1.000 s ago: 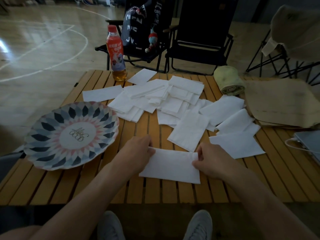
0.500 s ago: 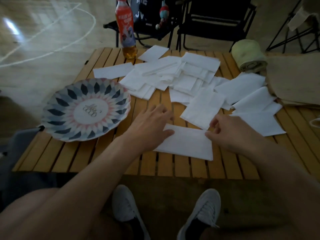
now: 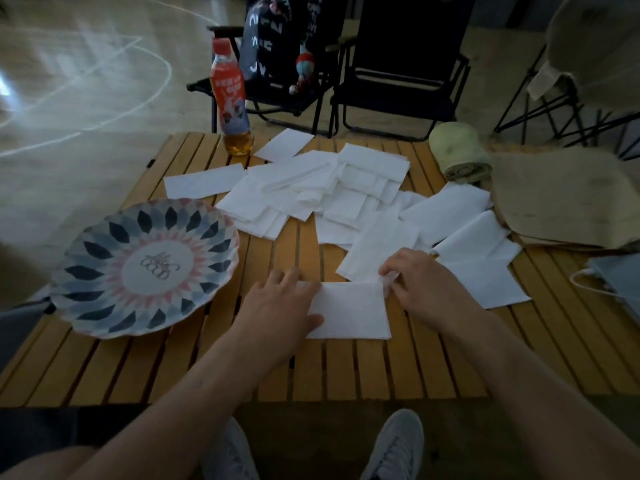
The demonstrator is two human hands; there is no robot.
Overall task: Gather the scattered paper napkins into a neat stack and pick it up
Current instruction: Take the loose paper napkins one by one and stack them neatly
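A folded white napkin (image 3: 353, 311) lies flat near the front of the wooden slat table (image 3: 346, 368). My left hand (image 3: 277, 306) rests flat on its left end, fingers spread. My right hand (image 3: 426, 289) pinches the near corner of a second napkin (image 3: 377, 247) that lies just beyond the first. Several more white napkins (image 3: 325, 192) lie scattered and overlapping across the middle and back of the table, and others (image 3: 485, 278) lie to the right of my right hand.
A patterned plate (image 3: 145, 268) sits at the left. A red-capped drink bottle (image 3: 230, 102) stands at the back. A rolled green towel (image 3: 460, 157), tan cloth (image 3: 568, 195) and a grey pouch (image 3: 620, 278) occupy the right side. Folding chairs (image 3: 398, 71) stand beyond.
My right hand has left the near napkin's right end and taken the corner of the napkin behind it. My left hand has flattened onto the near napkin.
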